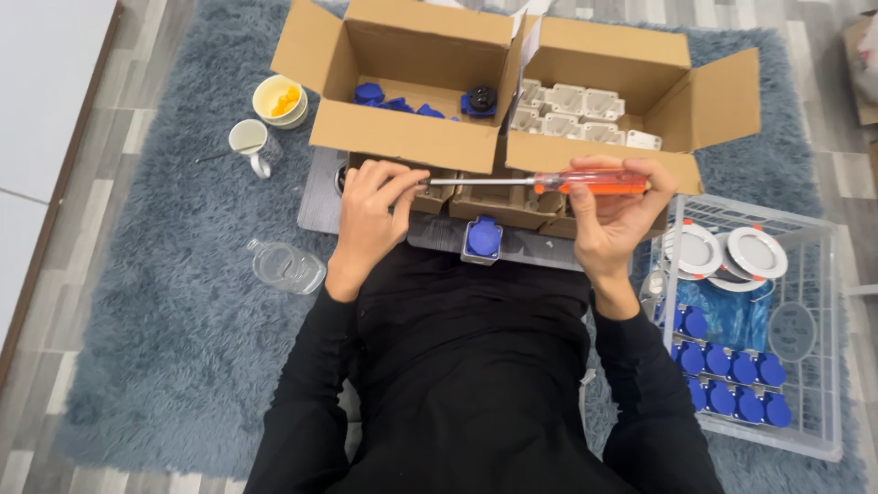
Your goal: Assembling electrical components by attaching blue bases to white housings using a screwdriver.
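Basically the screwdriver [540, 182] lies level across the front of the two cardboard boxes [412, 137], orange see-through handle to the right, bare metal shaft running left, held above the small blue socket [482, 238] on the grey board [320, 197]. Right hand [615, 215] wraps the handle, thumb on top, fingers curled under; left hand [373, 209] pinches the shaft tip between thumb and fingertips, other fingers bent in. To do this well, my read: keep the handle grip firm and the tip pinch light, so the shaft stays level and doesn't slip. Both wrists raised, forearms in black sleeves angling in from the body. Wire basket [823, 274] with blue and white parts sits right; mug [251, 142], bowl [279, 101], clear jar [288, 267] sit left on the rug.
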